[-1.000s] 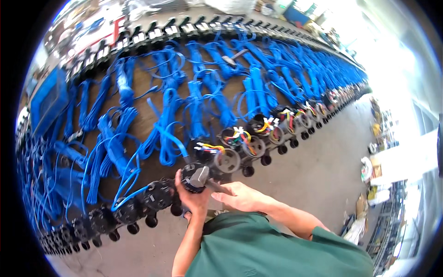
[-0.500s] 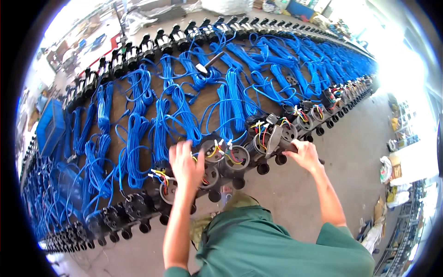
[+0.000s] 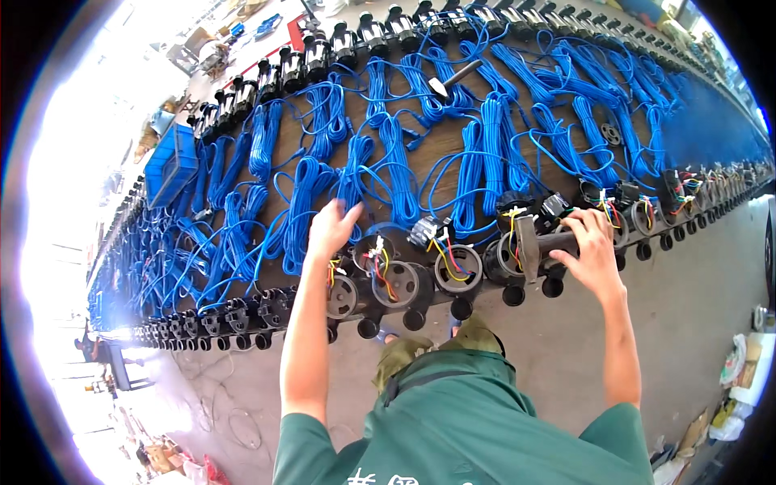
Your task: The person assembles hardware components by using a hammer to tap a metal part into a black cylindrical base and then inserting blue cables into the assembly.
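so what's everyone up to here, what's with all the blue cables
A person in a green shirt is working along a row of round housings, many open with coloured wires sticking out. The right hand grips a hammer, its head over the row. The left hand is open above the row; whether it touches anything is unclear. Behind lie bundled blue cables, with a second hammer among them.

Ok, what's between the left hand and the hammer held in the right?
Round grey housings with coloured wires sit between left hand and hammer; head view shows it.
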Action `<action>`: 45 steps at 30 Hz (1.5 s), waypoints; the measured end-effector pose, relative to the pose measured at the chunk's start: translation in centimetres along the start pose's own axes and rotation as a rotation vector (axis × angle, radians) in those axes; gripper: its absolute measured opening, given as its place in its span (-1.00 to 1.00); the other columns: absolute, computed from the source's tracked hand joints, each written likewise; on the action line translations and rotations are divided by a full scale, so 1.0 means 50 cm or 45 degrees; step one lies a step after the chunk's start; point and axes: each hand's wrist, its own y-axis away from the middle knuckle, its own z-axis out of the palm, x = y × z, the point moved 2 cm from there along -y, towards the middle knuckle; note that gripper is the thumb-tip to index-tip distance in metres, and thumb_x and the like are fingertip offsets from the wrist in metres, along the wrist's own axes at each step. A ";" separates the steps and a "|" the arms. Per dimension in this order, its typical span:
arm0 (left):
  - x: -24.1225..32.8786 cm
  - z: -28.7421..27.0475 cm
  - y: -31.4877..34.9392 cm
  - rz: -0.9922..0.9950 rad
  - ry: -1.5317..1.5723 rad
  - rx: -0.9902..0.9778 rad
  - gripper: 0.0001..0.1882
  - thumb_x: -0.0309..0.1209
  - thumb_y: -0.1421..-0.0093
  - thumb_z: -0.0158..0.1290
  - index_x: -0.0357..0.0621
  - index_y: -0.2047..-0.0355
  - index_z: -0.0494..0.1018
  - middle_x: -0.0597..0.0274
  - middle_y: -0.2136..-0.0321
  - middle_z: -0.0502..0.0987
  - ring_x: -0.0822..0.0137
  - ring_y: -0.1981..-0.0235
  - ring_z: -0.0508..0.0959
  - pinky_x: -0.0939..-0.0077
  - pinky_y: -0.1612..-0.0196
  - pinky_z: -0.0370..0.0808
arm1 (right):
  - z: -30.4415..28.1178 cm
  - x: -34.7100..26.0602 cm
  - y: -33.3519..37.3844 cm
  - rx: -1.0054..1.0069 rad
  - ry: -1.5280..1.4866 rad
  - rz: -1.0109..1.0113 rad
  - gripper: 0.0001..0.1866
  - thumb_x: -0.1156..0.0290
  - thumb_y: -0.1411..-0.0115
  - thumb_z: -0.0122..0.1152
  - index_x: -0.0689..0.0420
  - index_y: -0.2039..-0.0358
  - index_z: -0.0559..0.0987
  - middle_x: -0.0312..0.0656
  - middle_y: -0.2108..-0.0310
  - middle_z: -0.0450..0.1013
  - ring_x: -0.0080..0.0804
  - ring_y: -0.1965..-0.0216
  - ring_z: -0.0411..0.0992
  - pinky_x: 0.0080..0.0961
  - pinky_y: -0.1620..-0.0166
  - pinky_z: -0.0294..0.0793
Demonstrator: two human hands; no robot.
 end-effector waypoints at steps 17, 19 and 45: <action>-0.247 0.016 -0.001 -0.286 -0.048 0.145 -0.62 -0.43 -0.22 0.05 -0.16 -0.04 0.62 -0.16 0.07 0.67 -0.06 0.08 0.69 0.09 0.11 0.70 | 0.047 -0.539 -0.048 -0.573 -2.488 0.376 -0.48 0.63 -0.46 -0.13 0.17 -0.41 0.27 0.11 -0.22 0.50 -0.14 -0.08 0.61 -0.43 0.05 0.60; -0.207 -0.007 0.015 -0.154 0.235 0.329 -0.62 -0.44 -0.23 0.02 -0.18 -0.03 0.62 -0.15 0.13 0.68 -0.03 0.14 0.71 0.13 0.15 0.70 | 0.029 -0.551 -0.035 -0.578 -2.539 0.323 -0.42 0.65 -0.44 -0.18 0.13 -0.45 0.23 0.12 -0.28 0.46 -0.09 -0.16 0.57 -0.38 -0.03 0.59; -0.131 -0.076 0.300 -0.059 2.141 -0.296 -0.62 -0.43 -0.34 -0.02 -0.27 -0.14 0.47 0.04 -0.10 0.57 0.09 -0.09 0.59 0.19 -0.17 0.52 | 0.302 -0.703 -0.270 -1.304 -2.604 0.610 -0.18 -0.27 -0.47 -0.10 0.33 -0.23 0.48 0.04 -0.16 0.54 -0.05 -0.15 0.53 -0.03 -0.26 0.47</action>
